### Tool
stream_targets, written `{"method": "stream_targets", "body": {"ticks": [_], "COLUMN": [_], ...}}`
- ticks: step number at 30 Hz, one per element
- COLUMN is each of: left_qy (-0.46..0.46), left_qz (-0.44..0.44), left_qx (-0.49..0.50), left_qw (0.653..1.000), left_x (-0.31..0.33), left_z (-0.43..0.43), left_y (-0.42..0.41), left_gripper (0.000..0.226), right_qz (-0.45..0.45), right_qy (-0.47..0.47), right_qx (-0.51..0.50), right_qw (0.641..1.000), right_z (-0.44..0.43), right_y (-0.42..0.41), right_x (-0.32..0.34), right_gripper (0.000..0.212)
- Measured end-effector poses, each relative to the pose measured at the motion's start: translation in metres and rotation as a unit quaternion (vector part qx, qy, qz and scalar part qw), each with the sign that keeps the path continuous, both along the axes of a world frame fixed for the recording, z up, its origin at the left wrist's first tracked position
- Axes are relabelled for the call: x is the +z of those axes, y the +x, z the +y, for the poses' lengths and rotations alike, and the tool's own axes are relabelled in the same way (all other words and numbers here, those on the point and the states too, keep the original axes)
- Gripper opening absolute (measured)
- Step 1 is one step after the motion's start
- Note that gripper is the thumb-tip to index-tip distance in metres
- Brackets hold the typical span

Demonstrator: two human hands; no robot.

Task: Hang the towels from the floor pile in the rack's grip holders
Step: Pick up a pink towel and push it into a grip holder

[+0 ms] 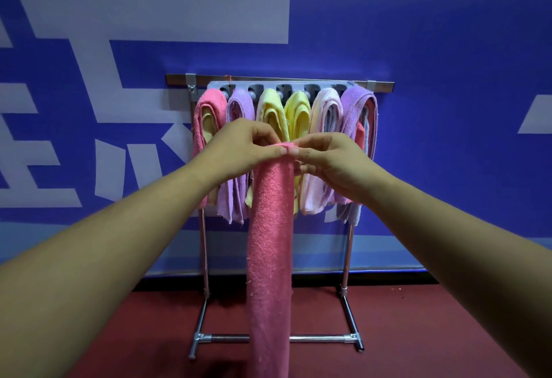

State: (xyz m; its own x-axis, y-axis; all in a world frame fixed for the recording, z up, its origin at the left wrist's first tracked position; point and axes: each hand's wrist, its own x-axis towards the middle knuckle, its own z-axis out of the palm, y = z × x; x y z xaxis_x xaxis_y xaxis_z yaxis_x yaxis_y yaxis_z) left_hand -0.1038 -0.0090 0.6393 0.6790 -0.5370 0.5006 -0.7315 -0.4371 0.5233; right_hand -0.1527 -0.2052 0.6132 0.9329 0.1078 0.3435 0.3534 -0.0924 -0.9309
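A long pink towel (270,252) hangs straight down in front of me, folded over at its top. My left hand (239,144) and my right hand (325,162) both pinch that top fold, fingertips nearly meeting. Behind them stands the metal rack (379,85) with its grey row of grip holders (298,86). Several towels hang from the holders: a pink one (209,108), a purple one (240,105), two yellow ones (297,108), a pale pink one (327,105) and a purple one (358,103) at the right end.
The rack's legs and crossbar (316,339) rest on a dark red floor (418,333). A blue wall with large white markings (448,49) stands right behind the rack. The floor pile is out of view.
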Motion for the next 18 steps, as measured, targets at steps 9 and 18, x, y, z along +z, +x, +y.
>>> {"method": "stream_targets", "body": {"ticks": [9,18], "left_qy": [0.142,-0.142], "left_qz": [0.147,0.196], "left_qx": [-0.068,-0.058], "left_qw": [0.977,0.969], "left_x": [0.006,-0.013], "left_z": [0.023,0.009], "left_y": [-0.002,0.005], "left_gripper": [0.030,0.038], "right_qz": [-0.034,-0.001], "right_qy": [-0.171,0.041], "right_qx": [-0.087,-0.115], "right_qw": [0.981,0.993], "right_z": [-0.013,0.002], "right_y": [-0.007,0.002], "right_x": [-0.006,-0.011], "right_gripper": [0.013,0.016]}}
